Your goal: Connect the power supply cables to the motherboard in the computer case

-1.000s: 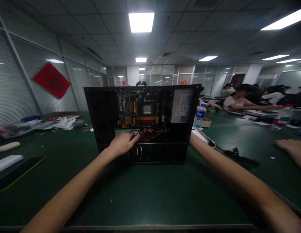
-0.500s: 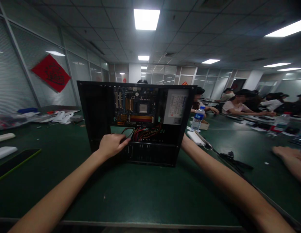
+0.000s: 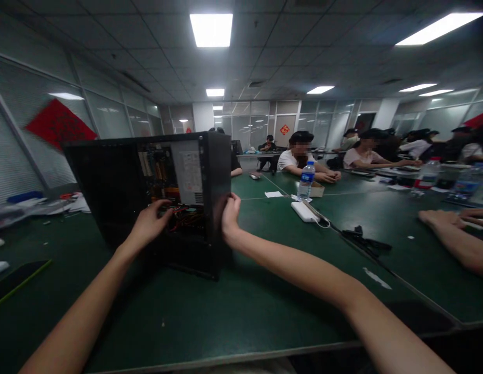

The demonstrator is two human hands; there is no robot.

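A black computer case [image 3: 218,182] stands upright on the green table [image 3: 194,317], turned at an angle, its open side partly facing me. Inside it are a motherboard [image 3: 158,169], a silver power supply [image 3: 190,169] and red and black cables [image 3: 186,218]. My left hand [image 3: 149,223] reaches into the opening by the cables, thumb and fingers curved around the case's inner bar or something near it; what lies between them is too dark to tell. My right hand [image 3: 231,215] presses on the outer right face of the case, its fingertips partly hidden behind it.
To the right are a water bottle [image 3: 305,181], a white power bank [image 3: 303,212] with a cable, a black strap-like item [image 3: 366,240] and another person's hand [image 3: 440,218]. A dark flat pad [image 3: 18,280] lies at the left. People sit across the table.
The case has swung round so its outer right face now shows, and it stands further left in view. My right hand has come into sight on that face. My left hand has moved left with it.
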